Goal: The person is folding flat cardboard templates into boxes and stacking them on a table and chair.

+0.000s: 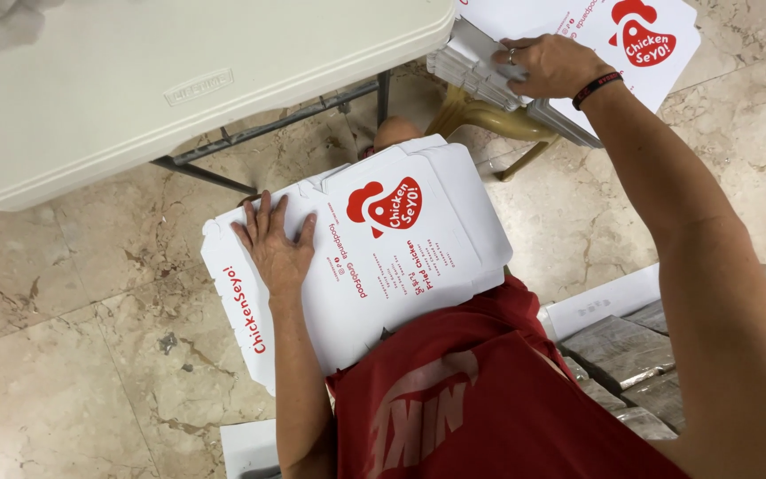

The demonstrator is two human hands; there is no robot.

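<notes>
Left hand, fingers spread, pressed flat on an unfolded white box blank with red print, lying across the lap at frame centre. Right hand, upper right, fingers curled onto the top of a stack of flat blanks resting on a chair. Beige marble floor below. White folding tabletop fills the upper left.

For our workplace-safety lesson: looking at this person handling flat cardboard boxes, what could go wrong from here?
1. The flat box lies on the lap, pinned only by the left hand; it might slide to the floor.
2. The right hand reaches far sideways to the stack of flat boxes on a chair; the stack could perhaps tip.
</notes>
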